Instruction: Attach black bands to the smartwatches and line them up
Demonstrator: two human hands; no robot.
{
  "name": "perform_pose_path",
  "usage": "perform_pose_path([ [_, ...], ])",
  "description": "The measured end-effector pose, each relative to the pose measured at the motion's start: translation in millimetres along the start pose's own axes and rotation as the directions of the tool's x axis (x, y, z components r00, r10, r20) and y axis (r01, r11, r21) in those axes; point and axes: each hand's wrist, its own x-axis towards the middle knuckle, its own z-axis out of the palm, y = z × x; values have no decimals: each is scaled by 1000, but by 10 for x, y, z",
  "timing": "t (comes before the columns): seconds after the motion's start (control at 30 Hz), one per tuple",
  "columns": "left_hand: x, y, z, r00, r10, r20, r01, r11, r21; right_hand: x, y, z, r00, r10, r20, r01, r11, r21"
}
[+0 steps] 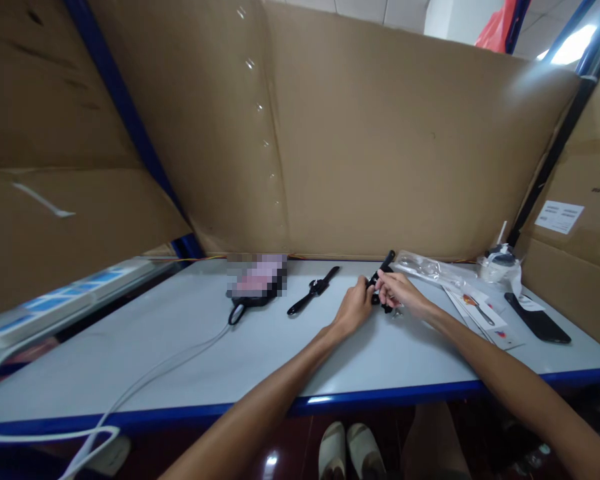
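Note:
A black tool with a long handle [388, 259] slants up and to the right between my two hands. My left hand [355, 306] is closed around its lower part. The bent fingers of my right hand [399, 292] pinch at the tool's middle, from the right; what exactly they grip is too small to make out. Small black and shiny metal pieces [396, 312] lie on the table just below my right hand. To the left of my hands, a similar black tool [314, 291] rests on the table, with nobody touching it.
A phone-like device [257, 280] with a cable lies left. A white power strip [70, 297] runs along the left edge. On the right are clear plastic packaging [425, 268], printed cards [475, 310], a white container [499, 267] and a black phone [537, 320]. Cardboard [355, 133] walls the back.

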Motion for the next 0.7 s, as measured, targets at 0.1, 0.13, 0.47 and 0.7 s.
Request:
perform_pose_path([
  [0.1,-43,10,14,999,41,29,-45,986,162,-20,-19,28,1000,20,-19,-19,998,63],
  [0.13,-50,13,3,999,28,21,-31,980,195,-24,-25,34,999,37,-26,-35,996,77],
  [0.47,-74,35,-38,1000,13,23,-19,964,264,-78,-60,98,977,176,120,-210,891,401],
  [0.7,-120,90,-56,997,25,73,-47,948,314,-67,-115,121,943,325,67,-302,755,582],
])
